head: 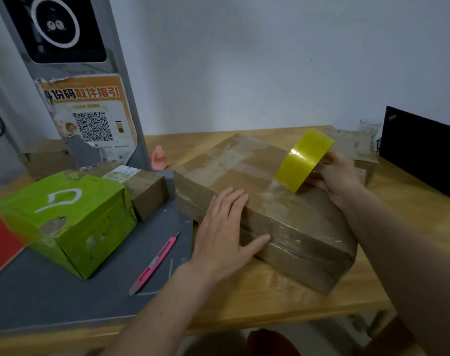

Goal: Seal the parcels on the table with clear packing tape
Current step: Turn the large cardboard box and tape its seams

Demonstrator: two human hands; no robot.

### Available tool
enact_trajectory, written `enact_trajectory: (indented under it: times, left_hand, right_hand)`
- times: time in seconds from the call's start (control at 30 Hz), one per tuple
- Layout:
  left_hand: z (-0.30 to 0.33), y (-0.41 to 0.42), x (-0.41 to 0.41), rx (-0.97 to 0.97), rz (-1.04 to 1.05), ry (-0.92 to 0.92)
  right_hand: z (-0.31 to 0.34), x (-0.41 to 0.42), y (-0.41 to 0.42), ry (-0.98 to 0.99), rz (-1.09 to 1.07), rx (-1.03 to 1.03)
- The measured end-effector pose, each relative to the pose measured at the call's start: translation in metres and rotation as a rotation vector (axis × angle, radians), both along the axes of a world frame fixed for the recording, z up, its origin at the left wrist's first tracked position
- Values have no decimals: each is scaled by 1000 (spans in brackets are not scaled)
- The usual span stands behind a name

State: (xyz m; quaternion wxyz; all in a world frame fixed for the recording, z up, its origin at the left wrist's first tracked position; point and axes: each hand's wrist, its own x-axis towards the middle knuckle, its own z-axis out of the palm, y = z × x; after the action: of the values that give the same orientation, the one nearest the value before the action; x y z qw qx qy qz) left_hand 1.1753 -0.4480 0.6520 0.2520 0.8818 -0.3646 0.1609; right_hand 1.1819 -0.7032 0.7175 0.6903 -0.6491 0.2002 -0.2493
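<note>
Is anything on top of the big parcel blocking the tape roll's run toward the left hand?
Nothing visible does. The tape roll, held by the right hand, has bare parcel top ahead of it; the left hand lies flat at the near edge.

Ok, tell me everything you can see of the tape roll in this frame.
The tape roll is a wide ring of glossy, yellowish translucent packing tape. It is tilted on edge, its lower rim down on the top of the large brown cardboard parcel. The right hand grips it from the far side, fingers curled round it. A clear, wrinkled strip runs from the roll's lower edge across the parcel top toward the left hand, which presses flat on the parcel's near edge. The core is hidden.
</note>
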Motion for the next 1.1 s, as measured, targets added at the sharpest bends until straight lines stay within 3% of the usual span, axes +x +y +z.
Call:
enact_trajectory:
  times: [0.13, 0.23, 0.3, 0.43, 0.53, 0.7, 0.77, 0.87, 0.97, 1.1]
  left_hand:
    - [2, 12, -6, -163, -79, 143]
    - [-2, 29, -17, -292, 72, 150]
    - [-4, 46, -19, -185, 291, 177]
    - [-6, 82, -16, 261, 661, 305]
    - [-7, 100, -11, 430, 723, 379]
    - [-6, 117, 3, 419, 698, 436]
    - [-1, 115, 2, 330, 623, 492]
    - [18, 95, -15, -92, 349, 615]
    - [46, 65, -36, -410, 83, 698]
    - [62, 34, -50, -675, 15, 751]
  right_hand:
    - [-6, 5, -4, 10, 11, -40]
    - [-9, 8, -7, 47, 31, -80]
    - [-12, 9, -8, 84, 33, -108]
    - [-13, 3, -3, 138, 6, -155]
    - [-8, -13, 4, 164, -9, -135]
    - [-1, -44, 23, 155, -13, -133]
    - [3, -59, 32, 147, -92, -194]
    - [16, -85, 59, -15, -232, -339]
    - [26, -101, 93, -175, -64, -370]
    - [22, -107, 115, -90, 225, -286]
